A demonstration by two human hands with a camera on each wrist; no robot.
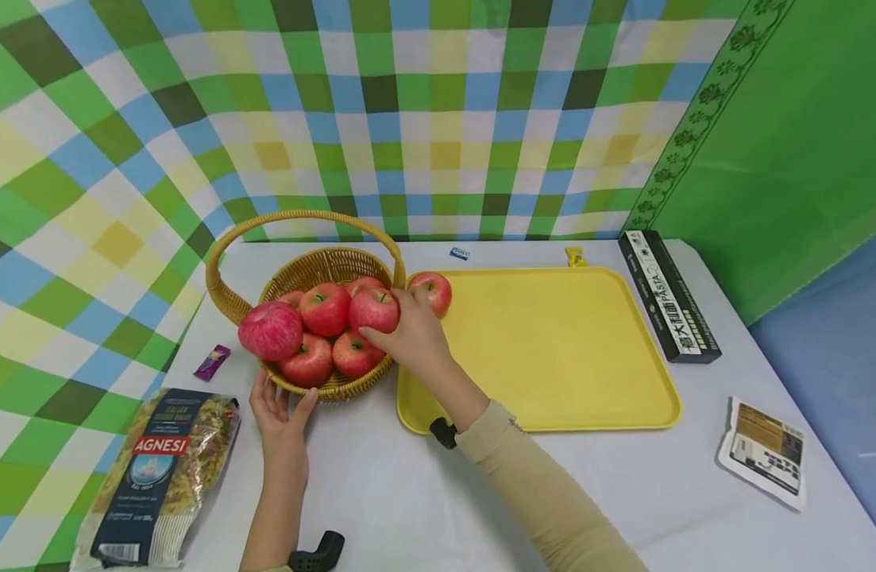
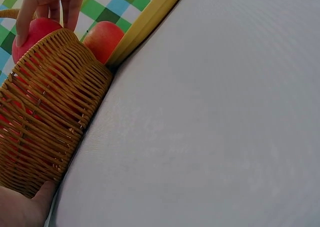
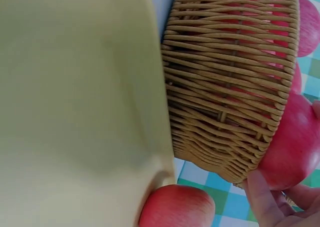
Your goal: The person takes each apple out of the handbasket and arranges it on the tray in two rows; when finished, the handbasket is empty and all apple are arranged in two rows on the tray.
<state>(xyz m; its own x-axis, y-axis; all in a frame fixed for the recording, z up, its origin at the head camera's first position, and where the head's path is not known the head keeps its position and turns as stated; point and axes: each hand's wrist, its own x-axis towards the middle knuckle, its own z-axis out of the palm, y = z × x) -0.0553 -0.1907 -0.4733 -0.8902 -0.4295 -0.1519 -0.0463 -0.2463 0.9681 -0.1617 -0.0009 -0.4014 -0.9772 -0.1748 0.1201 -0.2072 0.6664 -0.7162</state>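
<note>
At the near edge of the pale grey table [image 1: 409, 492], the bag of Agnesi spiral pasta [image 1: 159, 469] lies left of the left hand [image 1: 283, 417]. That hand is open: fingers relaxed, cupping the near wall of the round woven wicker basket with the hoop handle [image 1: 330, 389]; left wrist view shows the palm [image 2: 22, 209] against its base. A small purple sachet [image 1: 211, 361] lies just left of the basket.

The basket holds a heap of red apples. The right hand [image 1: 412, 334] reaches across from the flat yellow plastic tray [image 1: 566, 349], fingers curled round the red apple at the right of the heap [image 1: 373, 310]; right wrist view shows fingertips [image 3: 262, 199] on its skin. One more red apple [image 1: 432, 292] sits on the tray's far left corner, touching the basket rim.

Judgement: the step in hand is picking an apple out of the basket, left hand bracing it. Next move calls for a straight lift clear of the rim and handle without rolling the neighbouring apples, especially the big one overhanging the left edge [image 1: 270, 330].

Farther right: a folded printed packet [image 1: 762, 449], a long black pasta box [image 1: 668, 295]. At the back edge, small blue [image 1: 460, 253] and yellow [image 1: 575, 256] sachets.
</note>
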